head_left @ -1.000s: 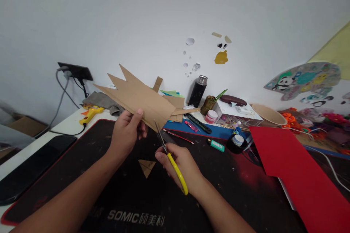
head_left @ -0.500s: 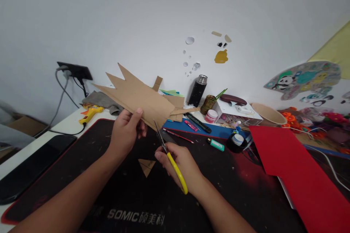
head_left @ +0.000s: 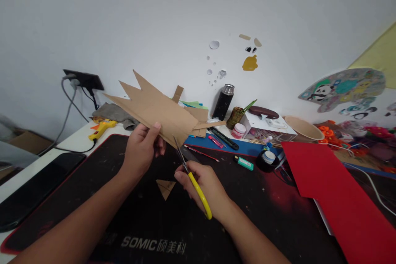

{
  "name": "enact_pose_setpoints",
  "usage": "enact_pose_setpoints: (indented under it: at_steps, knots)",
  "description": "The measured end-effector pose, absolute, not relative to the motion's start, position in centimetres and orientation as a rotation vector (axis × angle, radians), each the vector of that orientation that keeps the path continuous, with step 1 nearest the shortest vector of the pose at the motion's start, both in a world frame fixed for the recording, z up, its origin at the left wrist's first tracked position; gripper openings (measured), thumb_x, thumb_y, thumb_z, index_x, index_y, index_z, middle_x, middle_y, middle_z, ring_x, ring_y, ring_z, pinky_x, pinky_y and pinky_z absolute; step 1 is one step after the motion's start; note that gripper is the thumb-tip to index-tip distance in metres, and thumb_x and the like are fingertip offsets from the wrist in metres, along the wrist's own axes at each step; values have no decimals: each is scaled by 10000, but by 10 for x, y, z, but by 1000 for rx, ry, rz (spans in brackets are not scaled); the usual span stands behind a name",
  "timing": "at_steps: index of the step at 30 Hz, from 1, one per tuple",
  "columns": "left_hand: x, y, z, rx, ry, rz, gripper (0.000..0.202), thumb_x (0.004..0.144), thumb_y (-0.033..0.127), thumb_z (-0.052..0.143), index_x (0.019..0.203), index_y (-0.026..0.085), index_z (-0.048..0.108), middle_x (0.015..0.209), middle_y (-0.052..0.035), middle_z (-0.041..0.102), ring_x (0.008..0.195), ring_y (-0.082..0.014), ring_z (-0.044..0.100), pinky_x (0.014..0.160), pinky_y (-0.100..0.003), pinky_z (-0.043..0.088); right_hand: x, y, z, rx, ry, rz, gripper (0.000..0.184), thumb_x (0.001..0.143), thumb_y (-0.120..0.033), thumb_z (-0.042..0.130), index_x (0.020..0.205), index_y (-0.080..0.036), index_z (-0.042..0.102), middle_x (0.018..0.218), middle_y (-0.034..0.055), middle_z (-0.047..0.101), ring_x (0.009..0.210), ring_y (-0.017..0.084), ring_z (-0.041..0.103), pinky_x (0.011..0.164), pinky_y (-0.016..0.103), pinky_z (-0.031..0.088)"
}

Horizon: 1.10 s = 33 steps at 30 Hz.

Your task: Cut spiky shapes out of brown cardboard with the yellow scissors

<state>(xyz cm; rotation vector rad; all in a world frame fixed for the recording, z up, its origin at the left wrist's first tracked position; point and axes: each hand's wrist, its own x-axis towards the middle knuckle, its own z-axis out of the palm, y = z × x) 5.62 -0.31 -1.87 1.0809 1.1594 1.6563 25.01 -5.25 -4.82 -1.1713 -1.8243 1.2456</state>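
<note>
Your left hand [head_left: 140, 152] is clamped on the spiky cardboard piece [head_left: 154, 107], thumb on top. It holds the piece tilted in the air above the black mat [head_left: 272, 218], with the points aimed toward 10 o'clock. Your right hand [head_left: 201, 183] is closed through the yellow handles of the scissors [head_left: 189, 173]. The blades run toward 11 o'clock and meet the cardboard's lower edge. I cannot tell how far they are parted.

The main risk, as I judge it, is to your left fingers [head_left: 157, 146]. They sit just beside the blade tips, so a slip or a sudden bite through stiff board could nick them. You also grip the cardboard at one edge only, and the long unsupported part could twist or sag and pull a cut off its line.

A small triangular offcut [head_left: 165, 187] lies on the mat at 6 o'clock from the cardboard, between your wrists. It is loose and could slide underfoot of either hand.

From your right hand:
- The green lighter [head_left: 244, 163] and tape roll [head_left: 268, 160] lie at 2 o'clock.
- The red sheet [head_left: 334, 189] is at 3 o'clock.
- The black flask [head_left: 223, 102] stands at 1 o'clock against the wall.
- The yellow glue gun [head_left: 100, 128] rests on the white tabletop [head_left: 74, 142] at 10 o'clock, its cord trailing toward the wall socket.

Nothing lies between your hands and the cardboard.
</note>
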Motion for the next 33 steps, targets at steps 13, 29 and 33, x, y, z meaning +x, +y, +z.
enact_pose_setpoints:
  at_steps: [13, 29, 33]
  knots:
    - [57, -3, -19, 1090, 1179, 1661, 307, 1023, 343, 651, 765, 236, 526, 514, 53, 556, 359, -123, 528, 343, -205, 353, 250, -52, -49, -1174, -1822, 1237, 278, 1002, -458, 686, 963, -191, 750, 707, -20, 593, 562, 121, 530, 531, 231, 382]
    - [57, -3, -20, 1089, 1168, 1656, 334, 1003, 415, 696, 779, 242, 519, 530, 63, 555, 372, -120, 528, 356, -209, 362, 250, -53, -47, -1182, -1837, 1232, 274, 1005, -453, 691, 958, -190, 750, 696, -23, 595, 571, 122, 531, 537, 231, 383]
    - [57, -3, -19, 1106, 1171, 1661, 336, 998, 421, 704, 784, 239, 519, 522, 69, 552, 362, -114, 525, 346, -201, 349, 250, -53, -48, -1172, -1836, 1222, 268, 1006, -443, 694, 966, -185, 755, 696, -22, 601, 573, 123, 535, 539, 231, 389]
